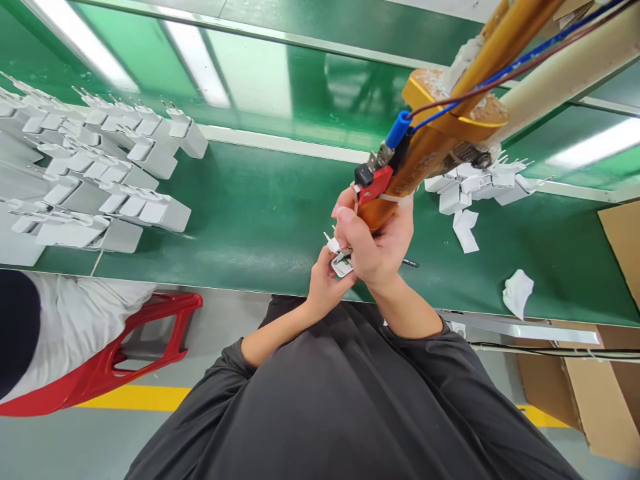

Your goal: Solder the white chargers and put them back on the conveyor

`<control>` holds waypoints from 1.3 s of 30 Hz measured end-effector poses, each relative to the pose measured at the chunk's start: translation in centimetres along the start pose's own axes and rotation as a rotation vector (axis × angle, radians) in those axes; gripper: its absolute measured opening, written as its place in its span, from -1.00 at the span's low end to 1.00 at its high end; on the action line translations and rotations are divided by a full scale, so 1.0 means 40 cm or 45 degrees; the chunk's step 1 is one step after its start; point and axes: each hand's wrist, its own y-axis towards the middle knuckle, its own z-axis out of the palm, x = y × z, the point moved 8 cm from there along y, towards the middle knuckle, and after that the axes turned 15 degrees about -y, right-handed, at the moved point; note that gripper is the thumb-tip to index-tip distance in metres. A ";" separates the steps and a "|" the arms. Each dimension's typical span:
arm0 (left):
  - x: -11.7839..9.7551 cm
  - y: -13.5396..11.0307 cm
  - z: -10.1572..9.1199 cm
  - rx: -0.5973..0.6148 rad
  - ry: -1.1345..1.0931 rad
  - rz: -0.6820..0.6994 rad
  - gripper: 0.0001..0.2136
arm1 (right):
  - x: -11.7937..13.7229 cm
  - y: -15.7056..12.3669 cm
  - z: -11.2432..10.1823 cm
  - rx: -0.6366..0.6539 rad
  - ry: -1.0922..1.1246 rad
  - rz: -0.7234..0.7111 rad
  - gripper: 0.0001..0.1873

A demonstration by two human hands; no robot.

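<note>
My right hand (377, 243) is wrapped round the lower end of an orange tubular tool (435, 137). A red switch lever (375, 187) and blue and dark red wires are fixed to the tool, and my thumb and fingers lie beside the lever. Below it, my left hand (325, 283) holds a small white plug housing (343, 268) at the table's front edge. The housing faces up with its inside showing, and a white piece with metal pins (332, 244) stands at its far side. The tool's tip is at the housing; whether it touches cannot be made out.
Many white plug adapters (160, 150) stand in rows on the left of the green table (250, 200). More white adapters (480, 183) are piled at the right, near crumpled white paper (519, 293). A black pen-like item (411, 263) lies behind my right wrist. A red stool (165, 327) and a seated person's white clothing are at left.
</note>
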 end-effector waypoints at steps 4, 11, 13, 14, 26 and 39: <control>0.019 -0.002 0.003 0.011 0.070 -0.119 -0.61 | -0.009 -0.004 0.002 0.045 -0.082 -0.027 -0.62; 0.026 -0.001 0.002 0.024 0.179 -0.174 -0.63 | -0.003 0.000 -0.006 0.020 -0.161 -0.051 -0.58; 0.023 0.008 0.003 0.094 0.246 -0.176 -0.66 | 0.008 0.002 -0.010 0.012 -0.132 -0.113 -0.53; 0.019 0.013 0.002 0.137 0.300 -0.171 -0.68 | 0.008 0.002 -0.011 0.028 -0.108 -0.132 -0.51; -0.061 0.031 -0.092 0.308 0.482 -0.400 -0.72 | -0.120 0.009 -0.213 -0.203 -0.211 -0.040 -0.77; -0.067 0.016 -0.070 0.311 0.291 -0.601 -0.72 | -0.156 -0.111 -0.433 -0.666 -1.302 -0.255 -0.40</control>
